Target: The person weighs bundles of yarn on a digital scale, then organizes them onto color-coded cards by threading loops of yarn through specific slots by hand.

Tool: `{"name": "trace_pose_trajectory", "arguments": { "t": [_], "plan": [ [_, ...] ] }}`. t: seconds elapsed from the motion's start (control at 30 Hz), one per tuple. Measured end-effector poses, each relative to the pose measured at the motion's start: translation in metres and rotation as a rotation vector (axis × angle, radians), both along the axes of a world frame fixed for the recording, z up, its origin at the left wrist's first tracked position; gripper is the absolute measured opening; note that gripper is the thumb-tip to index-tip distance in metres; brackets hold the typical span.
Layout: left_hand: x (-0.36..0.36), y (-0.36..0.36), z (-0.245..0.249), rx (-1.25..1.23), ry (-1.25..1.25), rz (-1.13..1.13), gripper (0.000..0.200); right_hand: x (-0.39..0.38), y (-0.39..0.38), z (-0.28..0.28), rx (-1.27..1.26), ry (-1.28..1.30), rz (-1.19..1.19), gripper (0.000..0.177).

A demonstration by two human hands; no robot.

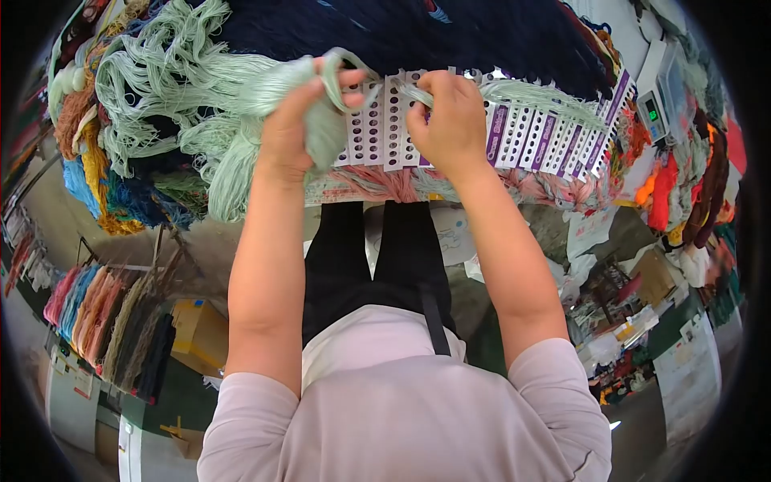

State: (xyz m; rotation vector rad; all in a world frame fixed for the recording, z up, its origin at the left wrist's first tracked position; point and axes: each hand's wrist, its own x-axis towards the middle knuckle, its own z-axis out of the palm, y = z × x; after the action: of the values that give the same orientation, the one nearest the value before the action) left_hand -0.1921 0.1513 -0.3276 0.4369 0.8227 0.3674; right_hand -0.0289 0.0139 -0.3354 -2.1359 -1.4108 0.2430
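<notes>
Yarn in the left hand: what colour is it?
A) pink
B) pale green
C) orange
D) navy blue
B: the left hand grips a bundle of pale green yarn, and the right hand pinches a strand of it at the punched cards.

The mint-green yarn (321, 120) is one pale, even shade, and the tangled heap of it at the far left matches. The sample cards (530, 132) are white, with columns of dark purple dots and purple label strips. Beyond them the navy yarn (418, 32) looks almost black. A pink fringe (385, 181) runs under the cards. Far left lie mustard yarn (95, 157) and blue yarn (78, 183), and on the right are orange-red hanks (662, 189). Near are black trousers (361, 257) and a plain lilac-grey shirt (401, 418).
</notes>
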Motion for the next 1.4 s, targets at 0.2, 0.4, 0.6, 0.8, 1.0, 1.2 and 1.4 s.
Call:
{"name": "trace_pose_trajectory", "arguments": {
  "t": [0.2, 0.4, 0.6, 0.8, 1.0, 1.2, 1.4],
  "plan": [
    [0.046, -0.023, -0.014, 1.297, 0.454, -0.71, 0.025, 0.005, 0.002, 0.01, 0.094, 0.256, 0.02, 0.042],
    [0.044, -0.023, -0.006, 1.158, 0.364, -0.487, 0.026, 0.004, 0.009, -0.02, -0.04, 0.366, -0.01, 0.028],
    [-0.003, -0.006, -0.011, 0.403, 0.301, -0.036, 0.023, 0.005, 0.011, -0.029, -0.114, 0.282, -0.217, 0.012],
    [-0.106, 0.045, -0.03, 0.06, 0.109, 0.335, 0.007, 0.021, 0.012, -0.029, -0.098, 0.76, -0.365, 0.007],
    [-0.104, 0.038, -0.056, 0.04, 0.345, 0.301, 0.015, 0.032, 0.007, -0.047, 0.018, 1.164, -0.327, 0.008],
    [-0.13, 0.112, -0.014, 0.251, 0.128, 0.421, 0.016, 0.007, 0.015, -0.043, -0.292, 0.607, -0.209, 0.022],
    [-0.143, 0.179, 0.056, 0.44, -0.127, 0.429, 0.013, -0.023, 0.023, -0.04, -0.127, 0.521, -0.373, 0.025]
  ]
}}
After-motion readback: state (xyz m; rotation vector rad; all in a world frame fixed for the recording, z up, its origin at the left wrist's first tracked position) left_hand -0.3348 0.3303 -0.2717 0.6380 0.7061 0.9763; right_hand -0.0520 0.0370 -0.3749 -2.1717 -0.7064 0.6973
